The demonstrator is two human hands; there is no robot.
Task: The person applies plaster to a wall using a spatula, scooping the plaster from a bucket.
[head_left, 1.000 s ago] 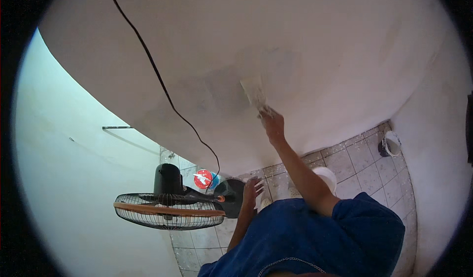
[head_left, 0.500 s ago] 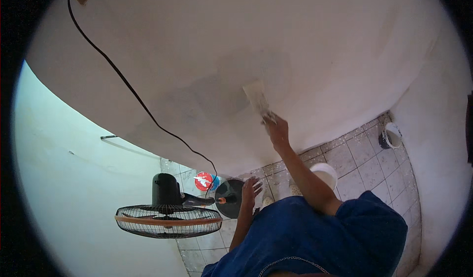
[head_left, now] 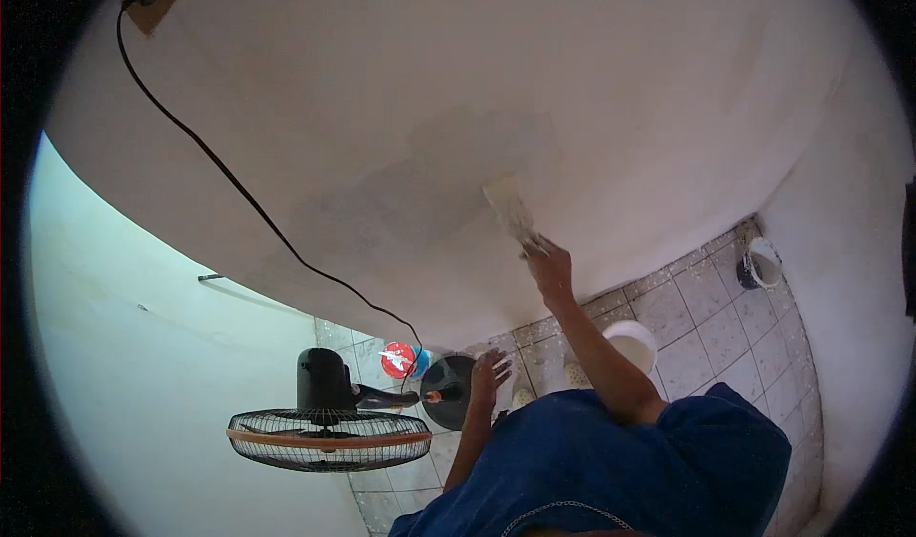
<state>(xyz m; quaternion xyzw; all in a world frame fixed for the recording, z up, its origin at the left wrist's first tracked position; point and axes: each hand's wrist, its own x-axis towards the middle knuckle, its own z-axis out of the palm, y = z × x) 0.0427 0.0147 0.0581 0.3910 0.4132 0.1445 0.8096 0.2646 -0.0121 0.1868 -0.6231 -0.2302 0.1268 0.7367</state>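
My right hand (head_left: 550,272) grips a wide putty knife (head_left: 508,205), its pale, smeared blade laid against the wall (head_left: 649,98). A darker damp-looking patch (head_left: 429,179) spreads over the wall to the left of the blade. My left hand (head_left: 489,377) hangs low near the wall's foot, fingers spread and holding nothing. Behind it is the round black base (head_left: 448,394) of a standing fan.
The caged fan (head_left: 329,439) stands at lower left, and a black cord (head_left: 224,169) runs across the wall. Beneath my right arm sits a white bucket (head_left: 632,344). A red-topped tub (head_left: 398,359) and another bucket (head_left: 763,264) stand on the spattered tile floor (head_left: 701,289).
My right hand and the putty knife have slid a little down and to the right along the wall. The view has shifted slightly; my left hand stays open beside the fan base.
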